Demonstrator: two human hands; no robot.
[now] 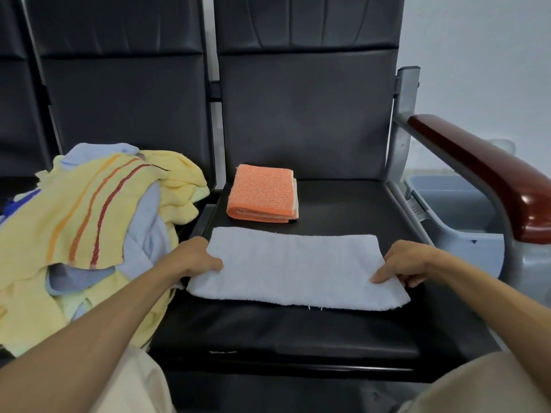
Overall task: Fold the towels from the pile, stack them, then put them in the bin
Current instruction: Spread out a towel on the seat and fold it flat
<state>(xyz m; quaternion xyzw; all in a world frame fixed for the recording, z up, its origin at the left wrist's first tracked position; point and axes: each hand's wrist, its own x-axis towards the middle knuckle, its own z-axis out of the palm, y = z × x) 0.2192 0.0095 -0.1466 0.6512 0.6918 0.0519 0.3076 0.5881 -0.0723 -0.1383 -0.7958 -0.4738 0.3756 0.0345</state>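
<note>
The white towel [298, 269] lies as a folded strip between the hands. If one end slips in the next fold, its layers may skew. The left hand [196, 259] grips its left end and the right hand [408, 263] pinches its right end. The folded orange towel [262, 193] sits just beyond them, and the grey bin [456, 204] stands beyond the right hand.

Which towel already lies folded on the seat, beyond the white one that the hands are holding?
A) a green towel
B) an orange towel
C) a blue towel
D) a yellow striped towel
B: the orange towel sits folded on the seat just beyond the white towel; the yellow and blue ones lie unfolded in the pile.
</note>
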